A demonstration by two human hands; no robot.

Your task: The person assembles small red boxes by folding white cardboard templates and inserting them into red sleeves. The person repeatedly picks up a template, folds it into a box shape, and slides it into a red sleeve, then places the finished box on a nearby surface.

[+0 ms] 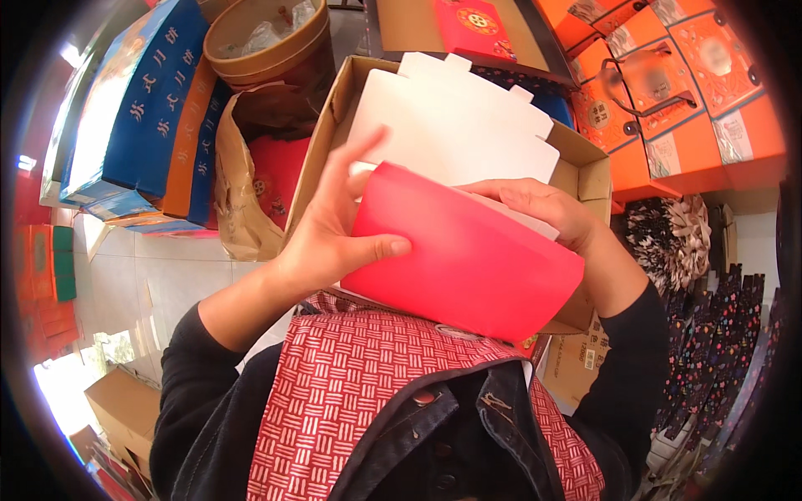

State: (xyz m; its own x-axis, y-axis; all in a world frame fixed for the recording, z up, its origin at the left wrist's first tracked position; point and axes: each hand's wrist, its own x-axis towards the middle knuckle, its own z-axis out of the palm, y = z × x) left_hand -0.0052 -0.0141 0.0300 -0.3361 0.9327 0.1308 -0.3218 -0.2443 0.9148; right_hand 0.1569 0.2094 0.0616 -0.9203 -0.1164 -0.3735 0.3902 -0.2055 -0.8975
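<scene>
A red paper box (468, 259) with a pale inner side is held tilted in front of my chest. My left hand (338, 221) grips its left end, the thumb lying on the red face and the index finger sticking up past the edge. At the box's far right edge, my right hand (547, 209) is bent over the pale flap, with some fingertips hidden behind the box. Beyond my hands, flat white carton blanks (451, 117) with notched tabs lie in an open cardboard carton (597, 179).
Left of the carton stand a torn brown paper bag (238, 179) holding red packaging, a round bin (267, 54) and stacked blue boxes (134, 108). Orange gift boxes (656, 83) are stacked at the far right. Dark flowered strips (710, 359) hang or stand below them.
</scene>
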